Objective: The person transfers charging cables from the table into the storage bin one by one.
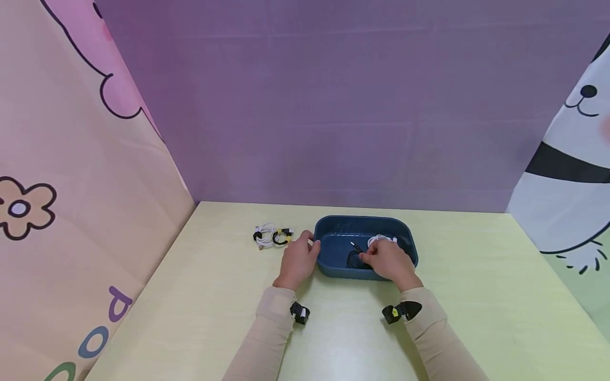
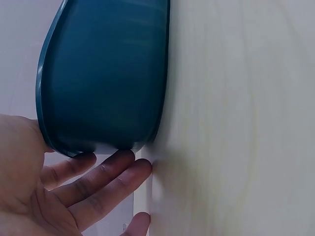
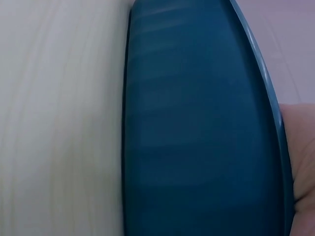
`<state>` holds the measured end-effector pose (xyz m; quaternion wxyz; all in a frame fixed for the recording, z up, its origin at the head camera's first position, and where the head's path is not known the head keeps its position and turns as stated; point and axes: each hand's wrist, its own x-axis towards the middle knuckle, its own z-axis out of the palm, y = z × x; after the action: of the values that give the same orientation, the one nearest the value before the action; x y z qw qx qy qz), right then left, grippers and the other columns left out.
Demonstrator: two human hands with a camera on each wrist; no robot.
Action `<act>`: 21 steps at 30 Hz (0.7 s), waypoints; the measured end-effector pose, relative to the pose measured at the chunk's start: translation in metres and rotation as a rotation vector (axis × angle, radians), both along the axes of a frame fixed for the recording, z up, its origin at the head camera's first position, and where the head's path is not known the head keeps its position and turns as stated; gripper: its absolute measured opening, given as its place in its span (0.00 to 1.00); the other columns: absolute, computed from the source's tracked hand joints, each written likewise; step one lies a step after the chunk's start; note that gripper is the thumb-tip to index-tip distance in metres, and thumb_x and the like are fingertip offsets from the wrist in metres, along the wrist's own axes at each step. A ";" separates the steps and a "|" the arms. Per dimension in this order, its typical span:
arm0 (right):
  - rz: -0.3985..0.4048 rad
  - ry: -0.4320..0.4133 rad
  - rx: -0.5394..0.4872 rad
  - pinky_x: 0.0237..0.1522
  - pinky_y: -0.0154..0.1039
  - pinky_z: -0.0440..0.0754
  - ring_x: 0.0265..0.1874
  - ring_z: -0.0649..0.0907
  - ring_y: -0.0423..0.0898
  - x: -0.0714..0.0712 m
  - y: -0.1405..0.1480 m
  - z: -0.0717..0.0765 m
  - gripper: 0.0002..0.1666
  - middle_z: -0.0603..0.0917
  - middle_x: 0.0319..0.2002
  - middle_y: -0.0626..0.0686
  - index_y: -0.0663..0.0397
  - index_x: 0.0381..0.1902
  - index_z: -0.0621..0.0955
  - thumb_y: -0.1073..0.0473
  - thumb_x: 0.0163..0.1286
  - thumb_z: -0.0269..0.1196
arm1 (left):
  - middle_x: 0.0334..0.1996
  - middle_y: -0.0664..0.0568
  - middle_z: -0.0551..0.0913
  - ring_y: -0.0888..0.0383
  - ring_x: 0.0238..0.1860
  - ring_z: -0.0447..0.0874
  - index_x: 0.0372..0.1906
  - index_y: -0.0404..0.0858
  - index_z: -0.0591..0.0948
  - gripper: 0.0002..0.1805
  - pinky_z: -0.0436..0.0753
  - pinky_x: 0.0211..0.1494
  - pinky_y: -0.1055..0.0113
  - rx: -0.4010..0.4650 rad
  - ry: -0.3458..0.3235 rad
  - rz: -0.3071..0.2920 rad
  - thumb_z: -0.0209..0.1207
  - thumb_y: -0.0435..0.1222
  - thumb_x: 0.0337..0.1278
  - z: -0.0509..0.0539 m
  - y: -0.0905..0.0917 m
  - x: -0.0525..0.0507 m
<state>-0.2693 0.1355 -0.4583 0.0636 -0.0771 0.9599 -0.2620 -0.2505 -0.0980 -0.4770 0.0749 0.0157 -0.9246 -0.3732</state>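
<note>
A dark blue rectangular bin (image 1: 333, 272) stands on the table. My left hand (image 1: 299, 260) is at its left end; in the left wrist view its fingers (image 2: 106, 189) reach along the outside of the end wall, loosely extended, with the thumb partly hidden. My right hand (image 1: 389, 260) reaches over the near rim into the bin, thumb and forefinger pinching a coiled black cable (image 1: 352, 259). A coiled white cable (image 1: 378, 238) lies just beyond those fingers. The bin wall (image 3: 202, 118) hides the right fingers in the right wrist view.
Left of the bin, a bundled white cable (image 1: 265, 236) lies beside a black-and-yellow coiled cable (image 1: 283, 236). The pale tabletop (image 1: 476, 296) meets a purple backdrop (image 1: 333, 106) behind and printed side panels left and right.
</note>
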 end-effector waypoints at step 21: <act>-0.050 -0.083 0.054 0.24 0.40 0.66 0.24 0.76 0.46 -0.001 -0.004 0.005 0.15 0.75 0.21 0.47 0.46 0.24 0.83 0.47 0.68 0.69 | 0.33 0.47 0.87 0.56 0.29 0.81 0.55 0.38 0.78 0.15 0.79 0.34 0.65 0.004 -0.016 0.003 0.54 0.44 0.76 0.001 0.001 0.002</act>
<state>-0.2698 0.1319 -0.4536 0.0987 -0.0406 0.9647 -0.2407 -0.2484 -0.0966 -0.4759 0.0680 0.0203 -0.9243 -0.3750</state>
